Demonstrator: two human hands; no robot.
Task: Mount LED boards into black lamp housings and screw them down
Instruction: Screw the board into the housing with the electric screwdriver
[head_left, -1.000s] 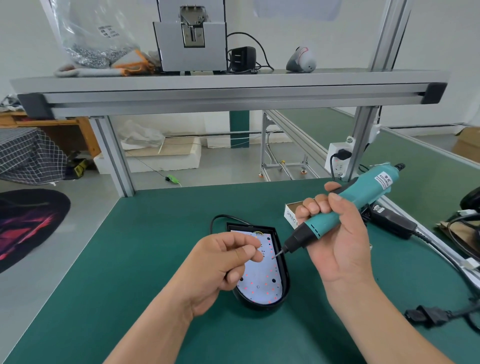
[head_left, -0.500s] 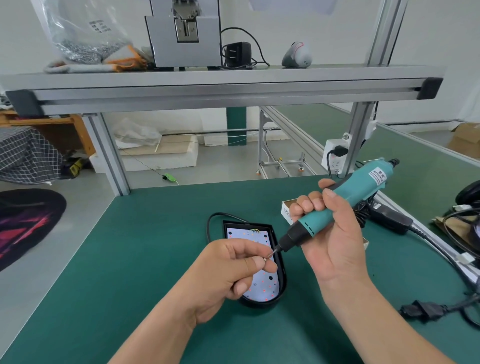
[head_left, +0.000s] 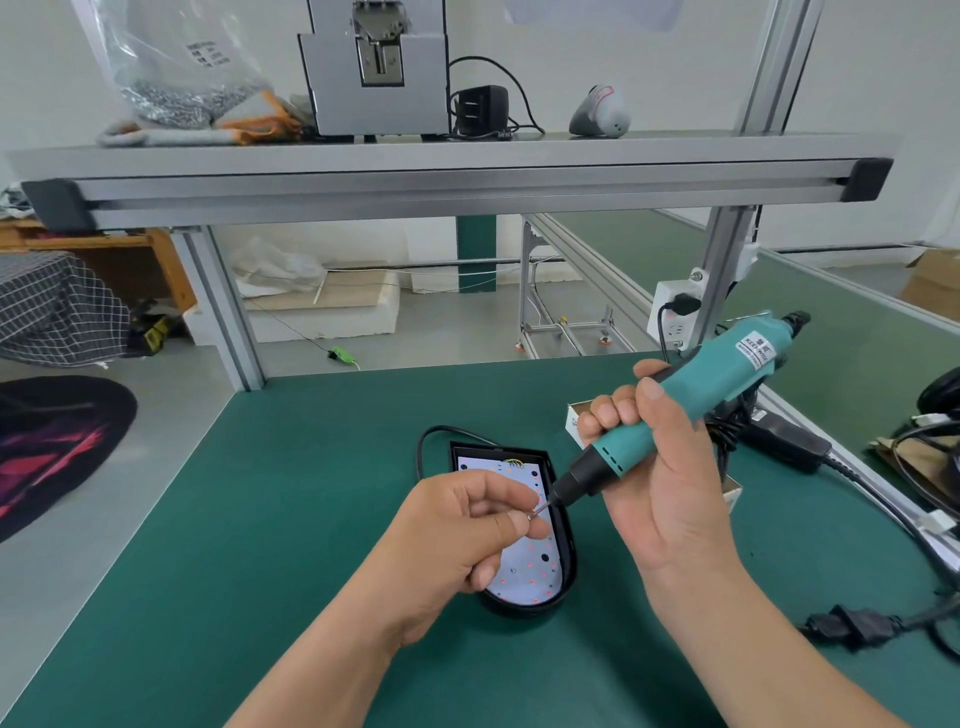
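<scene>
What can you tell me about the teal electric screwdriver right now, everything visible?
The teal plastic electric screwdriver has a black nose collar, a thin metal bit, a white label near its rear and a black cable end. The right hand grips its body and holds it tilted, with the bit pointing down and left above the black lamp housing. The bit tip meets a small screw pinched by the left hand.

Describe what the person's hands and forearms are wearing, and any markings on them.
The left hand and right hand are bare: no gloves, rings or wristbands. The left forearm and right forearm are bare too, with no sleeve or watch in view. Fingernails are short and unpainted. No markings show.
</scene>
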